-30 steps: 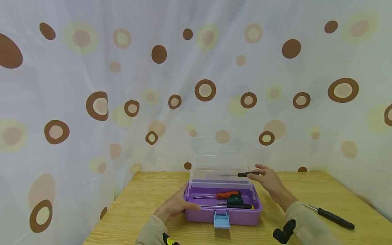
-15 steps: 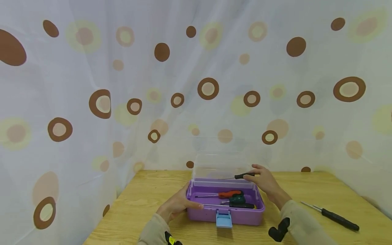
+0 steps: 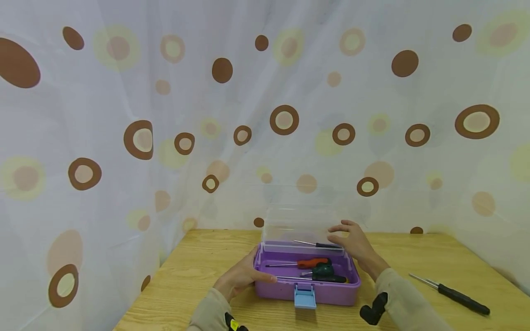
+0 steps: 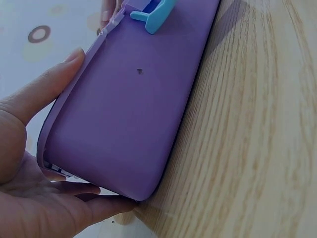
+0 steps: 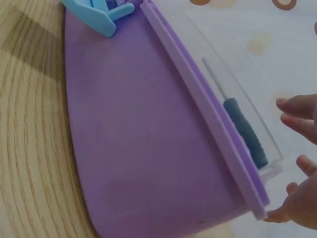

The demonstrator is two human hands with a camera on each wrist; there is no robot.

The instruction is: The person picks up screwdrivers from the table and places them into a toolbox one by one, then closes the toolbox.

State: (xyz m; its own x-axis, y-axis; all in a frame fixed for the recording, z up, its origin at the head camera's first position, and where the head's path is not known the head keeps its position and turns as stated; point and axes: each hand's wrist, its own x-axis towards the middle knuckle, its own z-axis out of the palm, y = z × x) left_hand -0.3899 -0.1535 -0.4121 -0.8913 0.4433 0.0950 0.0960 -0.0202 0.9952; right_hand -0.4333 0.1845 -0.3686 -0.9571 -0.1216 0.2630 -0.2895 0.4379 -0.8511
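Observation:
My left hand (image 3: 242,276) grips the left end of a purple toolbox (image 3: 281,290), thumb along the front rim, as the left wrist view also shows. Inside the box lie a red-handled screwdriver (image 3: 308,263), a stubby dark green screwdriver (image 3: 323,269) and a black-handled screwdriver (image 3: 331,278). Another screwdriver (image 5: 245,134), dark-handled, is at the back rim against the clear lid; I cannot tell whether it rests there or is dropping. My right hand (image 3: 357,243) is just right of its handle, fingers spread apart and holding nothing.
The clear lid (image 3: 296,225) stands raised behind the box. A light blue latch (image 3: 305,297) hangs open at the front. On the wooden table (image 3: 186,271), two thin shafts and a black handle (image 3: 463,299) lie to the right. A dotted curtain (image 3: 290,161) hangs behind.
My right hand has brought the dark-handled screwdriver left and down to the box's back rim and let go of it. The left hand keeps its hold on the box.

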